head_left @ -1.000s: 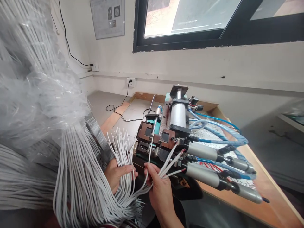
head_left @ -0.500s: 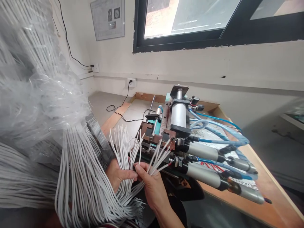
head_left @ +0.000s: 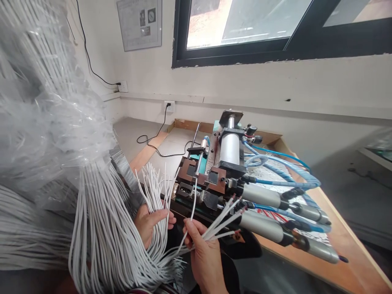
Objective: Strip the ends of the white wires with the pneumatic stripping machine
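My left hand (head_left: 150, 226) is closed around a fanned bunch of white cables (head_left: 154, 192), their ends pointing up. To its right, my right hand (head_left: 203, 249) pinches one white cable (head_left: 194, 200) between thumb and forefinger, its tip up at the jaws of a pneumatic wire-stripping machine (head_left: 196, 175). Across the same palm lie several more white cables (head_left: 222, 220), with reddish tips spread to the right. A large hanging bundle of white cables (head_left: 101, 228) curves down at the left and runs toward both hands.
Clear plastic wrap (head_left: 55, 118) covers the upper cable bundle. Silver cylinders (head_left: 263, 224) and blue air hoses (head_left: 281, 181) extend right over a wooden-edged bench (head_left: 346, 249). A black power cord (head_left: 159, 153) lies behind, near the wall socket (head_left: 170, 107).
My right hand has moved right and slightly down, away from the left, bringing one cable up to the machine's jaws. The left hand keeps its bunch.
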`<state>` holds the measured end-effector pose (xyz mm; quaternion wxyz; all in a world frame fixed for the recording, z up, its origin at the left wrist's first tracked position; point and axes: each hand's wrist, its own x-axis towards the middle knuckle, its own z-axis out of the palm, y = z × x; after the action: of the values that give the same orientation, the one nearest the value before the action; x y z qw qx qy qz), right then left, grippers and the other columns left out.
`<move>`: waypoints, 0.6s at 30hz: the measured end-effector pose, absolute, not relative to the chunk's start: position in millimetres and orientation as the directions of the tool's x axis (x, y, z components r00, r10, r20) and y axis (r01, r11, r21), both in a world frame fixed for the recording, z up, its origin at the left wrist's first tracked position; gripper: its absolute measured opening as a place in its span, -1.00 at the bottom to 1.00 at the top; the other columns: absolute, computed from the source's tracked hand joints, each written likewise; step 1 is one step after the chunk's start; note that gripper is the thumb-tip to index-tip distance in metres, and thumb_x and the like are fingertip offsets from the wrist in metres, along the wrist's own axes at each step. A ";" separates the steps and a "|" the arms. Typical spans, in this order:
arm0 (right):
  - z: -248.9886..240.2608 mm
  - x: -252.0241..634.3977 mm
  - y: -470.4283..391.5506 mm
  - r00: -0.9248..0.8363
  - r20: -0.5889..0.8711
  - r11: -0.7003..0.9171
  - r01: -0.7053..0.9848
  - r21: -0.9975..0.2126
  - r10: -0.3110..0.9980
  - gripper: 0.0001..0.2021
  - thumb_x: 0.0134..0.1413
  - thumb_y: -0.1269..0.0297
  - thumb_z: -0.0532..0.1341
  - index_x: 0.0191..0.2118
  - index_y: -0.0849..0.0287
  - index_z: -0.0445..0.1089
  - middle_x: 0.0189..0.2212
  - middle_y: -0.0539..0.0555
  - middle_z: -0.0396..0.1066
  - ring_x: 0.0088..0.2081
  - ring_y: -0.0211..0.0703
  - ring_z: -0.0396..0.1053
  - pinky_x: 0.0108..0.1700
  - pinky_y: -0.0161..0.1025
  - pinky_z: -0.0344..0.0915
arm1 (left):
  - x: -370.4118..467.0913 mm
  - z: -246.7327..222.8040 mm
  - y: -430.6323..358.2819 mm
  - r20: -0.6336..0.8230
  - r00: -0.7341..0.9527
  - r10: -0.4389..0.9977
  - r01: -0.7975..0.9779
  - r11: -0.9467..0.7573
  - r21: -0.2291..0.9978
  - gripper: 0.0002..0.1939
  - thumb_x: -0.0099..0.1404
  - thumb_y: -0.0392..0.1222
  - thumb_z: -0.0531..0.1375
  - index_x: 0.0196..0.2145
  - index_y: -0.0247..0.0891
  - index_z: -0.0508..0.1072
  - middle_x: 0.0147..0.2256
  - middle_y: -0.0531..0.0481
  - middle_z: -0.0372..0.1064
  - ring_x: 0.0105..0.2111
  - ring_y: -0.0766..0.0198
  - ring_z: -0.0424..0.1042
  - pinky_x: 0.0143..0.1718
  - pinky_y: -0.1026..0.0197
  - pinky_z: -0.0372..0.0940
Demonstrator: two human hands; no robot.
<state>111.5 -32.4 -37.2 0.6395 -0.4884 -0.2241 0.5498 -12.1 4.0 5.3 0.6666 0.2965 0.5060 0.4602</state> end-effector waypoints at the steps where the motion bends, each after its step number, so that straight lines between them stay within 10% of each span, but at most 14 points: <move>1: -35.8 111.5 -31.1 0.286 -0.257 -0.087 -0.496 -0.864 0.923 -0.77 -0.25 0.15 0.34 -0.56 0.24 0.42 -0.69 -0.06 0.21 -0.65 -0.37 0.05 -0.60 -0.37 -0.03 | -11.9 4.8 4.0 -0.406 0.064 0.912 -0.311 0.405 0.860 -0.66 -0.11 -0.18 0.30 -0.34 -0.34 0.35 -0.57 -0.01 0.45 -0.49 0.16 0.47 -0.42 0.15 0.34; 18: -21.7 104.3 -19.6 0.091 -0.116 -0.070 -0.405 -0.912 0.989 -0.80 -0.17 0.15 0.30 -0.52 0.21 0.46 -0.70 -0.05 0.29 -0.59 -0.29 0.16 -0.48 -0.31 0.08 | -12.5 1.3 4.1 -0.274 0.258 0.927 -0.237 0.336 0.912 -0.80 -0.20 -0.29 0.31 -0.54 -0.37 0.42 -0.64 0.05 0.37 -0.63 0.36 0.30 -0.57 0.30 0.19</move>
<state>104.3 -19.6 -21.7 0.5948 -0.4378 -0.3338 0.5858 -12.5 4.1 1.3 0.6891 0.3924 0.4393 0.4221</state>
